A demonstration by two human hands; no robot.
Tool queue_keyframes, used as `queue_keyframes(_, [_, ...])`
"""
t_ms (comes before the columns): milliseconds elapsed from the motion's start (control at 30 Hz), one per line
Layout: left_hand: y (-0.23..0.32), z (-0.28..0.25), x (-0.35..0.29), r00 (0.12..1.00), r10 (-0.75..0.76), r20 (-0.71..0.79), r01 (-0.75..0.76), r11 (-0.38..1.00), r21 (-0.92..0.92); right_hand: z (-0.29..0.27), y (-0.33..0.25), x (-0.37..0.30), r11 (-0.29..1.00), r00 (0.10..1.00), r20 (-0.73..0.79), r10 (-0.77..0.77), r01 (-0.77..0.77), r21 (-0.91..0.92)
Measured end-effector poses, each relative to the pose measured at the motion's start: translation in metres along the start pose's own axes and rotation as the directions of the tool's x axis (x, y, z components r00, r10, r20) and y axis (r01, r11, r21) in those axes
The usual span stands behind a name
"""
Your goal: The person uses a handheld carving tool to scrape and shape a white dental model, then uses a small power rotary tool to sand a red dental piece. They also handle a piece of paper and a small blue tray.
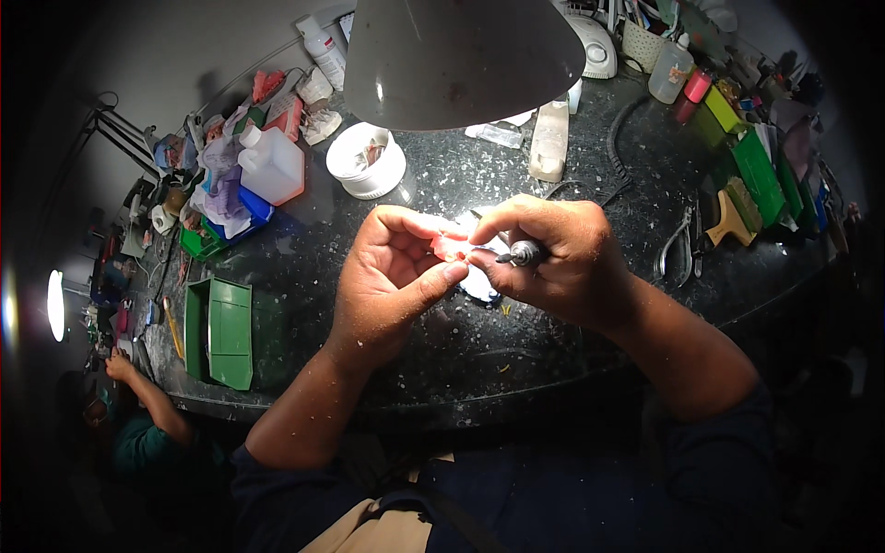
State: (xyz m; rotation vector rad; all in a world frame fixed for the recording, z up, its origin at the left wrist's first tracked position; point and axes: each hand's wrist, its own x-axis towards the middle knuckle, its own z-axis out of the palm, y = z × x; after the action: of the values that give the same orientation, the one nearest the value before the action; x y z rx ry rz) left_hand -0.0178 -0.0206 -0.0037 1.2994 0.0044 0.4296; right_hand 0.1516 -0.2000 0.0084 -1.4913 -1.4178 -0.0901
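Observation:
Both my hands meet over the black bench, under the bright lamp light. My left hand (387, 276) pinches a small pink piece (449, 248), which looks like a denture, between thumb and fingers. Closed round a dark rotary handpiece (524, 253) is my right hand (562, 258), its thumb and forefinger touching the pink piece's right side. The handpiece's tip is too small and glaring to make out. Below the hands lies a white scrap of cloth or paper (479, 286), partly covered by them.
A grey lamp shade (461, 64) hangs over the bench's far side. Around stand a round white tub (367, 161), a green bin (219, 334), a white jug (273, 166), pliers (676, 244), a brush (733, 219) and a cable (619, 152). Another person's arm (147, 396) shows at lower left.

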Motion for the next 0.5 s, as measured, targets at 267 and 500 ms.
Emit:
queue_keyframes(267, [0.0036, 0.0033, -0.0008, 1.0, -0.012, -0.012, 0.012, 1.0, 0.007, -0.0003, 0.0, 0.0008, 1.0, 1.0, 0.015, -0.016, 0.016, 0.026])
queue_keyframes(500, [0.0044, 0.0013, -0.0014, 0.998, -0.057, -0.027, 0.059, 0.995, 0.079, 0.0007, 0.0073, -0.0002, 0.996, 0.999, 0.034, -0.006, 0.003, 0.086])
